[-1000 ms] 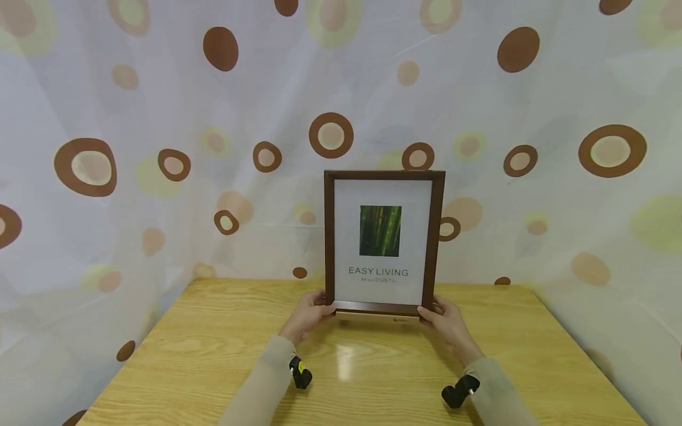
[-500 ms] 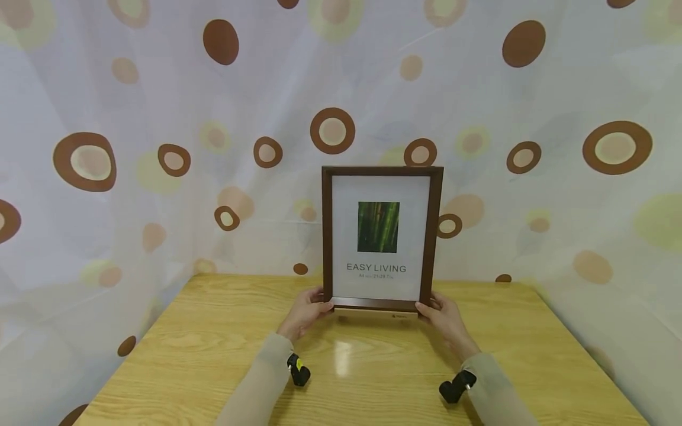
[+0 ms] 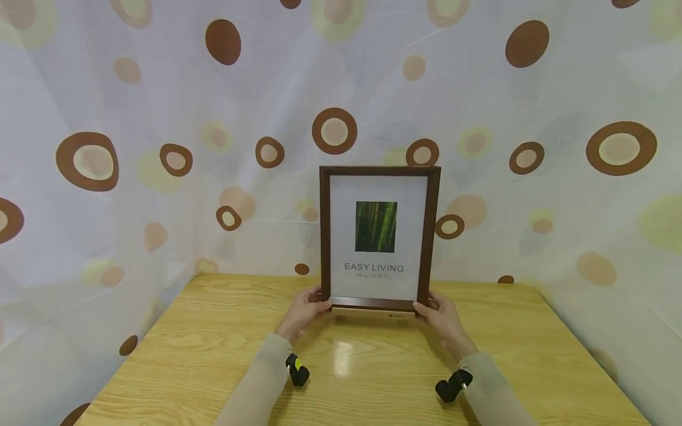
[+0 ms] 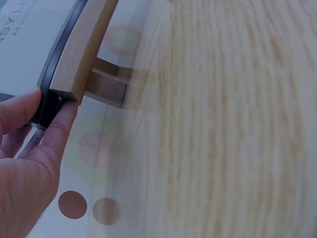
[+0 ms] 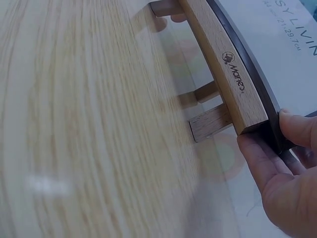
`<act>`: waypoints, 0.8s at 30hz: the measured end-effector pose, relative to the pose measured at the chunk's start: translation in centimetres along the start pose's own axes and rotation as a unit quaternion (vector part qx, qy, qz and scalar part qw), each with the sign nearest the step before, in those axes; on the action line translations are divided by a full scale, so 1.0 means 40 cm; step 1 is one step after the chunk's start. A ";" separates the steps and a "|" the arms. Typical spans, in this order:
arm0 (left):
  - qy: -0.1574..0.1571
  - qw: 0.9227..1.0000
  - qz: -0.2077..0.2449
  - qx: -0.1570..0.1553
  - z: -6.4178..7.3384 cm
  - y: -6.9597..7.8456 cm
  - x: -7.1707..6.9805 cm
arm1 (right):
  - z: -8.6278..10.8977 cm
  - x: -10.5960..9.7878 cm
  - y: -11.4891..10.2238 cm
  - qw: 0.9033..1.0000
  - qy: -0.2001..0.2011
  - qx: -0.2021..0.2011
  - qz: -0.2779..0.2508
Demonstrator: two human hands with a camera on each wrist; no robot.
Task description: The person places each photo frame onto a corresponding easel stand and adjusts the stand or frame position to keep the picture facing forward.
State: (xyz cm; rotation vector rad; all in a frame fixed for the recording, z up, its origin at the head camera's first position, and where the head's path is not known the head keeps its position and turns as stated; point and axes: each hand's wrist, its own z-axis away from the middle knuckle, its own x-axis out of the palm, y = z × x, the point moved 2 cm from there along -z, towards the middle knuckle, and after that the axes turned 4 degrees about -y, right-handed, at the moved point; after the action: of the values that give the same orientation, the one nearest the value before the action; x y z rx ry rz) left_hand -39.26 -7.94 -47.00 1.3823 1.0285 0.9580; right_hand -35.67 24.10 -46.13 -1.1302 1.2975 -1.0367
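Note:
A brown picture frame (image 3: 326, 236) stands nearly upright in the head view, with a green bamboo picture and "EASY LIVING" printed on its white sheet. Under its lower edge runs the pale wooden ledge of a small easel (image 5: 220, 59), lettered "Maries", whose short feet reach down to the tabletop. My left hand (image 3: 303, 310) grips the frame's lower left corner, thumb on the front. At the lower right corner my right hand (image 3: 443, 318) holds it the same way. Both wrist views show fingers under the ledge's ends; the easel's back is hidden behind the frame.
The wooden table (image 3: 213, 355) stretches beneath both arms, its back edge close to a pale curtain (image 3: 256, 77) printed with brown and beige circles. The curtain also hangs along the left and right sides. A black camera mount sits on each wrist.
The frame and both hands have shifted slightly left against the curtain. The head view has tilted a little. Both hands keep their grip on the lower corners.

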 end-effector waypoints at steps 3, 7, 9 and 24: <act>0.000 1.000 0.000 0.000 -0.003 0.003 0.000 | -0.004 0.000 0.002 1.000 0.000 0.000 0.001; -0.001 1.000 -0.007 -0.003 -0.004 0.004 -0.001 | -0.008 0.002 0.005 1.000 0.001 0.002 0.001; 0.002 1.000 -0.013 -0.006 -0.003 0.004 -0.001 | -0.008 0.005 0.006 1.000 0.001 0.004 -0.001; -0.015 0.995 -0.091 0.023 0.029 0.018 -0.030 | 0.010 -0.026 -0.005 0.998 -0.053 0.008 0.019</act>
State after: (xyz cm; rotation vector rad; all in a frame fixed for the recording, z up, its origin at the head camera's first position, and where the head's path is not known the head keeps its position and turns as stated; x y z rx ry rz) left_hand -38.48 -9.44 -46.36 1.3112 1.1384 0.7815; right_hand -35.28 25.12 -45.77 -1.1290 1.2207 -0.9452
